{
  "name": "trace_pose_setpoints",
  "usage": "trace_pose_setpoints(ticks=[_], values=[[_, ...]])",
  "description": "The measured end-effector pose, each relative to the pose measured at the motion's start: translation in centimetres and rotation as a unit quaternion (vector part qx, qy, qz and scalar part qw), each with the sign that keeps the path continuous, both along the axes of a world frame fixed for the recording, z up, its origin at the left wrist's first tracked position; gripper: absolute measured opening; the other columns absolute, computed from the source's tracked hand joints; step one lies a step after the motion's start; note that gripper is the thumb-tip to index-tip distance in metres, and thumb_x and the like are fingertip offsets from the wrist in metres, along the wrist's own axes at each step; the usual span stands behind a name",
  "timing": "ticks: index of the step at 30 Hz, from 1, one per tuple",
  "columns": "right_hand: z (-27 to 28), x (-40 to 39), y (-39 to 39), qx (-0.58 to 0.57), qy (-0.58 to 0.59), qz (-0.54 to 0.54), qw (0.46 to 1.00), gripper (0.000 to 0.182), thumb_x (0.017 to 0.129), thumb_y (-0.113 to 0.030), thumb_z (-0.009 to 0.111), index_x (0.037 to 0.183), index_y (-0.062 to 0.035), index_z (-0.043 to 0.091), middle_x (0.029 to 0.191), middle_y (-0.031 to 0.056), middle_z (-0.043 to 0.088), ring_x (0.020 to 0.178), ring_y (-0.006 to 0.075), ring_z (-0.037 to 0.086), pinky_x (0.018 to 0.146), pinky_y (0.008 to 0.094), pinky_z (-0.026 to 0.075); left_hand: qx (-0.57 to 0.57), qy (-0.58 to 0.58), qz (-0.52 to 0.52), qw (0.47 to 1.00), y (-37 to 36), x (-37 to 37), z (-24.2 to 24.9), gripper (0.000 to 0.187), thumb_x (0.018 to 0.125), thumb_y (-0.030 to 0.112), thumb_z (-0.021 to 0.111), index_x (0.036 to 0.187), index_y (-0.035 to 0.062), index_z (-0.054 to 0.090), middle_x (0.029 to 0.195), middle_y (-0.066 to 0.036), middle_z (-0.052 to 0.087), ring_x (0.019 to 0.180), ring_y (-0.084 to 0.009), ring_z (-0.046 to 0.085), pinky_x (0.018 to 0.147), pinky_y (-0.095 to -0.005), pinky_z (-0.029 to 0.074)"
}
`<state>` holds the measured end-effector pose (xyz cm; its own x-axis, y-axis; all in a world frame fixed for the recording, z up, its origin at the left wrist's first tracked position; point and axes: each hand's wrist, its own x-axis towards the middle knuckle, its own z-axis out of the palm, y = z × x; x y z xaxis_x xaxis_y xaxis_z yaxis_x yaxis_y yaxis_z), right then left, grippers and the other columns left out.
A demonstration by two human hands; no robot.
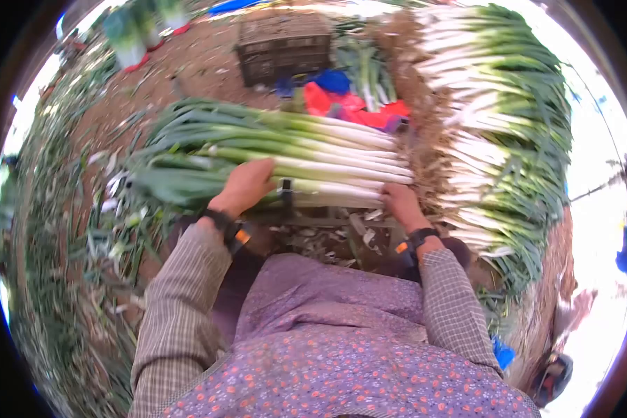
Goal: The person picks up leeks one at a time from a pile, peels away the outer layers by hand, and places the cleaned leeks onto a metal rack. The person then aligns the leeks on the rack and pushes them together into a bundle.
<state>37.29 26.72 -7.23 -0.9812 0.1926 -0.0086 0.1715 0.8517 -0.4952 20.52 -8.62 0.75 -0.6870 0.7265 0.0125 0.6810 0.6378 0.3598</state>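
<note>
Several leeks (pixel 327 157) lie side by side in front of me, white root ends to the right and green leaves to the left. My left hand (pixel 249 184) is closed around the near leek stalks, where green turns to white. At the white end, my right hand (pixel 402 204) curls its fingers over the nearest leek close to its roots. A small black clip-like piece (pixel 286 188) stands at the near side of the bundle, between my hands. Both wrists wear dark bands with orange marks. The undersides of my fingers are hidden.
A long pile of leeks (pixel 494 132) runs along the right, roots toward me. Behind the bundle are a dark plastic crate (pixel 283 49) and red cloth or plastic (pixel 352 104). Bundled leeks (pixel 129 42) stand far left. Leaf scraps (pixel 70 265) litter the left ground.
</note>
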Motion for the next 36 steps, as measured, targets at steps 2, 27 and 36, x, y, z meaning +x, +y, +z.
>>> trace_pose_setpoints(ticks=[2, 27, 36], values=[[-0.3, 0.6, 0.9, -0.019, 0.008, 0.011, 1.000, 0.029, 0.080, -0.019, 0.064, 0.105, -0.0048, 0.066, 0.098, 0.0169, 0.068, 0.096, 0.0338, 0.064, 0.086, 0.0405, 0.049, 0.087, -0.018, 0.005, 0.996, -0.3, -0.5, -2.1, 0.026, 0.078, 0.017, 0.065, 0.099, 0.0054, 0.056, 0.089, -0.020, 0.060, 0.087, -0.0434, 0.057, 0.072, -0.0509, 0.045], [-21.1, 18.8, 30.0, -0.523, 0.220, -0.681, 0.464, 0.039, 0.087, -0.025, 0.066, 0.113, 0.0004, 0.052, 0.090, 0.0094, 0.056, 0.075, 0.0241, 0.054, 0.060, 0.0412, 0.047, -0.206, -0.070, -0.050, 0.975, -1.2, -2.5, -1.5, 0.056, 0.090, 0.034, 0.067, 0.133, 0.0002, 0.054, 0.130, -0.024, 0.057, 0.127, -0.0388, 0.047, 0.108, -0.0481, 0.032], [-20.0, 27.1, 23.9, -0.475, 0.380, -0.627, 0.487, 0.014, 0.086, -0.009, 0.056, 0.096, -0.0032, 0.048, 0.076, 0.0086, 0.054, 0.061, 0.0174, 0.055, 0.050, 0.0336, 0.046, -0.180, -0.090, -0.021, 0.979, 2.0, 0.1, 0.6, 0.059, 0.091, 0.042, 0.063, 0.135, 0.0037, 0.053, 0.133, -0.024, 0.054, 0.125, -0.0423, 0.046, 0.105, -0.0501, 0.034]])
